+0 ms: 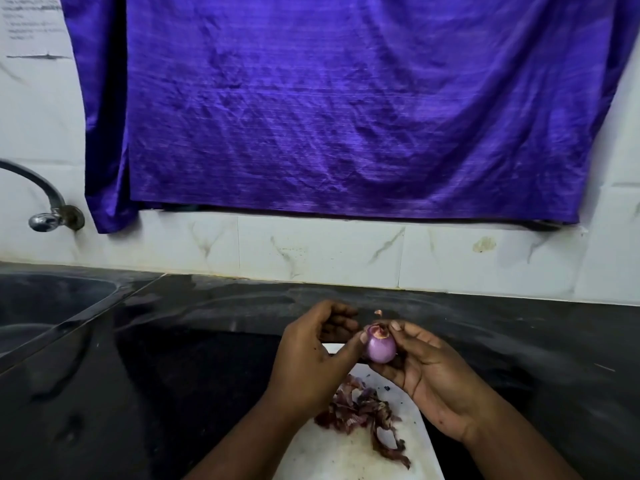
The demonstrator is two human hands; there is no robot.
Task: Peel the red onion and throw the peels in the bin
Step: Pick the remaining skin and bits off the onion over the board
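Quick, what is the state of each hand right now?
The left hand: fingers curled, thumb tip on the red onion; whether it grips cannot be told.
The right hand: holds the red onion in its fingers.

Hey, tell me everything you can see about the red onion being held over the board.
The red onion is small and roundish, its smooth, glossy pale-purple flesh mostly bared. A ragged pinkish scrap of skin remains at its upper end. It is held in the air, that end up, above the white board and the pile of peels. The right hand grips it, fingers beneath and thumb near the top; the thumb of the left hand touches its left side.
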